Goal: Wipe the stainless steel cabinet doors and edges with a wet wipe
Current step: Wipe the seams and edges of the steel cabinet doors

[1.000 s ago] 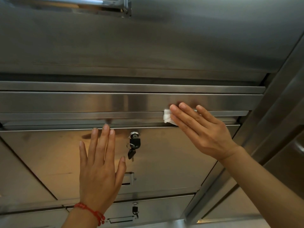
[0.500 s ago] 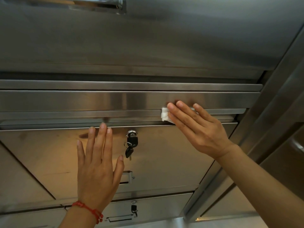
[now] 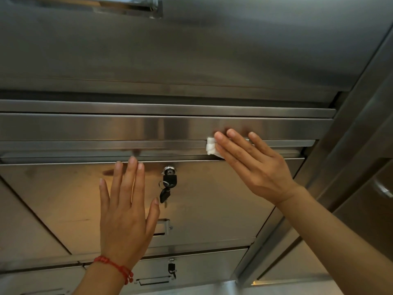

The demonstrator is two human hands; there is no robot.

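Stainless steel fills the view: a broad upper panel (image 3: pixel 191 52), beneath it a horizontal cabinet edge strip (image 3: pixel 106 127), then a cabinet door (image 3: pixel 212 199) whose top lip meets that strip, with a second, lower door (image 3: pixel 202 267) below.

Against the upper door lies the left hand (image 3: pixel 125 211), fingers straight and slightly spread, palm flat on the metal, fingertips just short of the door's top lip; a red string bracelet (image 3: pixel 114 266) circles its wrist. Reaching in from the right, the right hand (image 3: pixel 253 165) presses a white wet wipe (image 3: pixel 211 146) onto the edge strip with straight, flat fingers. Most of the wipe sits under the fingers; only a crumpled corner shows past the index fingertip, on the left side, straddling the groove between strip and the ledge below.

Between the two hands, a lock (image 3: pixel 169 170) on the upper door carries a black key (image 3: pixel 169 179) with a second key hanging from its ring. A smaller key (image 3: pixel 171 268) hangs in the lower door's lock.

Compared with half a second before, hands and wipe hold nearly the same places on the steel; the wipe has barely shifted along the strip.
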